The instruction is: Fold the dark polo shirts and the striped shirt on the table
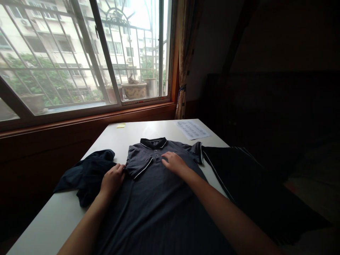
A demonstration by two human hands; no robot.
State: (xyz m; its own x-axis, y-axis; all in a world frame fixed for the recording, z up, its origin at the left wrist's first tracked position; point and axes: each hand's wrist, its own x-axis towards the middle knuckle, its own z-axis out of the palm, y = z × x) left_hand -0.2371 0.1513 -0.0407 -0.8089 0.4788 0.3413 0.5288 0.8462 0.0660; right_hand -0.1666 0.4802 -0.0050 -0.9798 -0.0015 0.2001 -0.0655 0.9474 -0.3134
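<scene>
A dark grey polo shirt (156, 198) with white-trimmed collar and sleeves lies flat, front up, on the white table (61, 219). My left hand (113, 179) is closed on the edge of the shirt's left sleeve, which is folded in across the chest. My right hand (174, 163) lies flat with fingers stretched out on the shirt's chest, just beside the button placket below the collar.
A crumpled dark blue garment (87, 173) lies on the table to the left of the shirt. A black garment with white stripes (239, 177) lies to the right, hanging over the table's edge. A printed paper sheet (191, 129) and a yellow sticky note (120, 125) sit near the window.
</scene>
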